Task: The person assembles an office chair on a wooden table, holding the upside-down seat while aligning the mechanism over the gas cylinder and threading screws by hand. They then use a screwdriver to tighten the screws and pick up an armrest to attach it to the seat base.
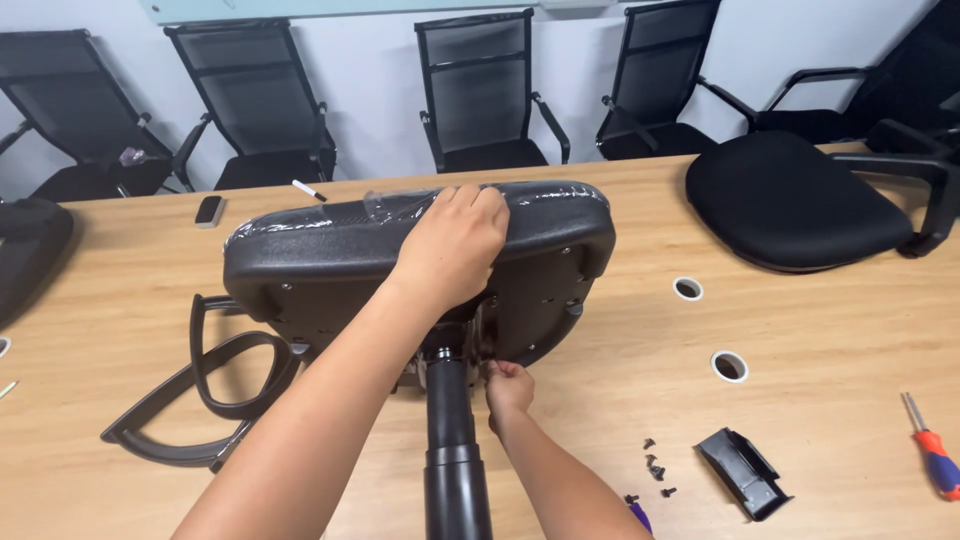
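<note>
The upturned chair seat (330,255) lies on the bench (820,330); the left hand (450,245) presses its upper edge, fingers spread; below the seat, beside the gas cylinder (452,440), the right hand (508,388) pinches the mechanism, fingers narrow; loose screws (652,468) lie right of the seat.

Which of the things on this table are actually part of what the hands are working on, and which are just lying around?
In use:
- upturned chair seat, steadied by the left hand
- black column
- mechanism under the seat, touched by the right hand
- armrest
- loose screws

Lying about:
- second seat cushion
- red-handled screwdriver
- black plastic cover
- marker
- eraser
</note>
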